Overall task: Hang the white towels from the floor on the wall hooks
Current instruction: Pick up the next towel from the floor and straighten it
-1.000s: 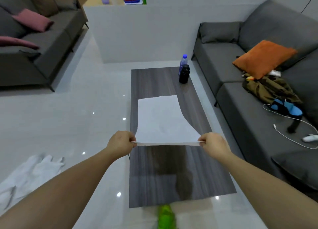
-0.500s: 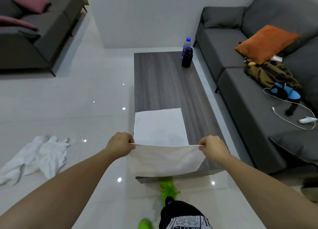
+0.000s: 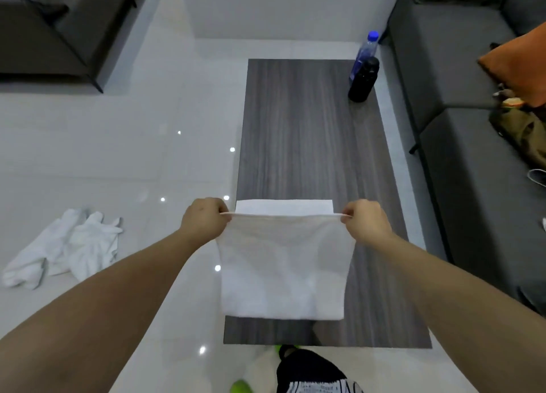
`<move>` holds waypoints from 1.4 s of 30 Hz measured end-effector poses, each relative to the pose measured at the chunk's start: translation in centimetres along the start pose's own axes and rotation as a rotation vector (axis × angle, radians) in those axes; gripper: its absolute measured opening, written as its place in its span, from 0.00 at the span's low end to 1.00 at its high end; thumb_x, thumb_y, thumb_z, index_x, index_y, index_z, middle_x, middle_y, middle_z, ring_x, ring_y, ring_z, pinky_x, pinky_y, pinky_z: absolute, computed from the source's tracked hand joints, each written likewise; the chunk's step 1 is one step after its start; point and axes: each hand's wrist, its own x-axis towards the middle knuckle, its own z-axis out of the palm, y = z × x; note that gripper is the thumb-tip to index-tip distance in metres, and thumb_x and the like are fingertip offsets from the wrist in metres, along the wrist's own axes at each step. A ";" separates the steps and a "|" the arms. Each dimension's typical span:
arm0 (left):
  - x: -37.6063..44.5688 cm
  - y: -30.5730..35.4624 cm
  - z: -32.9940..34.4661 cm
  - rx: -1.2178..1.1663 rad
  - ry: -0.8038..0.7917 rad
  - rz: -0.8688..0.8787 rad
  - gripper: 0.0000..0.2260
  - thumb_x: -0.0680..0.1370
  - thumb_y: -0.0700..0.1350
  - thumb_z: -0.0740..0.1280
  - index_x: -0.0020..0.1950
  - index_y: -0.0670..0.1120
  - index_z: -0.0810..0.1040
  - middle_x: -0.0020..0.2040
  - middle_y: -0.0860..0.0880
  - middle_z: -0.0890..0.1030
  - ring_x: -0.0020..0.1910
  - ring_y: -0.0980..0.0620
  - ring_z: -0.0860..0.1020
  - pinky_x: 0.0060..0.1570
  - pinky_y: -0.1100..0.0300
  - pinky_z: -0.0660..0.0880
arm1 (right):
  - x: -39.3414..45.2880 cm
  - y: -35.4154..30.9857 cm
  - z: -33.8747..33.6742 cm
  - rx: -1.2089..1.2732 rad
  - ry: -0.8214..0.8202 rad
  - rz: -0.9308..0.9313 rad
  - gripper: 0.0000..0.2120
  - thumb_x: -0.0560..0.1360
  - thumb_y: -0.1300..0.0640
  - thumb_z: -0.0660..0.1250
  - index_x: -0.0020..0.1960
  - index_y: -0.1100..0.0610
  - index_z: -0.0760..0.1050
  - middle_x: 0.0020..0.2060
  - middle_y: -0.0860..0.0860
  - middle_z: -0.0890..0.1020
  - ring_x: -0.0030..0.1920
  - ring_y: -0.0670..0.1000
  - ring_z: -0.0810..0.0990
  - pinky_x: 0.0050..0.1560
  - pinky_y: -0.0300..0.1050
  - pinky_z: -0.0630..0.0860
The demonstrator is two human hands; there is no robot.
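A white towel [image 3: 283,268] hangs stretched between my hands above the near end of the dark wooden coffee table [image 3: 310,144]. My left hand [image 3: 204,220] pinches its upper left corner and my right hand [image 3: 366,221] pinches its upper right corner. The towel's far part [image 3: 283,207] shows just beyond the held edge. Another crumpled white towel [image 3: 65,248] lies on the pale tiled floor to the left. No wall hooks are in view.
A blue-capped water bottle [image 3: 365,53] and a black bottle [image 3: 363,79] stand at the table's far right corner. A grey sofa [image 3: 472,156] with an orange cushion [image 3: 520,67] and clothes runs along the right. Another grey sofa [image 3: 44,29] stands far left.
The towel lay out over the table a second ago; now most of it hangs toward me from the held edge. My view has tilted down and swung so the table sits further right.
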 end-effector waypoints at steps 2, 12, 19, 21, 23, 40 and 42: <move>2.6 0.7 0.6 -0.064 0.073 -0.037 0.05 0.75 0.47 0.69 0.50 0.50 0.81 0.47 0.51 0.81 0.50 0.48 0.78 0.45 0.60 0.68 | 3.2 -0.4 -0.2 0.001 0.012 0.019 0.12 0.76 0.56 0.66 0.58 0.52 0.80 0.52 0.56 0.83 0.53 0.60 0.80 0.49 0.50 0.79; 2.1 -2.9 12.8 -0.128 -0.243 -0.321 0.15 0.75 0.50 0.70 0.59 0.48 0.79 0.55 0.47 0.81 0.50 0.49 0.77 0.49 0.61 0.70 | 4.1 4.2 12.9 0.274 -0.303 0.327 0.14 0.74 0.53 0.71 0.58 0.57 0.80 0.54 0.53 0.83 0.53 0.53 0.80 0.48 0.38 0.70; -4.3 -5.9 22.3 -0.163 -0.521 -0.573 0.12 0.75 0.52 0.68 0.44 0.44 0.84 0.43 0.47 0.84 0.46 0.47 0.80 0.48 0.58 0.76 | -5.2 4.8 25.2 0.704 -0.658 0.794 0.05 0.75 0.58 0.71 0.42 0.59 0.78 0.37 0.55 0.82 0.34 0.51 0.79 0.37 0.44 0.78; -5.0 -6.2 24.2 -0.248 -0.547 -0.716 0.16 0.75 0.53 0.69 0.44 0.39 0.83 0.42 0.43 0.84 0.44 0.43 0.82 0.49 0.55 0.79 | -6.3 4.2 26.9 0.877 -0.690 0.949 0.06 0.77 0.55 0.70 0.47 0.58 0.78 0.38 0.55 0.82 0.35 0.50 0.79 0.38 0.43 0.78; -5.4 -6.2 25.5 -0.437 -0.484 -0.919 0.16 0.74 0.51 0.72 0.45 0.36 0.81 0.40 0.40 0.83 0.39 0.42 0.83 0.45 0.49 0.82 | -6.2 3.7 27.9 1.060 -0.656 1.072 0.11 0.77 0.52 0.70 0.52 0.60 0.77 0.41 0.56 0.82 0.39 0.51 0.80 0.40 0.43 0.79; -7.5 -3.5 18.1 -1.316 -0.118 -0.965 0.11 0.75 0.37 0.63 0.57 0.38 0.76 0.46 0.40 0.83 0.41 0.45 0.84 0.38 0.54 0.83 | -8.5 -3.4 21.2 1.567 -0.134 1.093 0.13 0.76 0.68 0.68 0.60 0.64 0.76 0.52 0.60 0.82 0.47 0.54 0.83 0.45 0.45 0.83; -8.1 -2.7 14.0 -1.395 -0.047 -0.862 0.13 0.76 0.37 0.64 0.60 0.37 0.74 0.48 0.39 0.82 0.41 0.45 0.84 0.40 0.54 0.83 | -9.7 -6.1 18.2 1.611 -0.083 0.981 0.13 0.76 0.68 0.68 0.60 0.64 0.76 0.48 0.59 0.83 0.41 0.53 0.82 0.41 0.42 0.83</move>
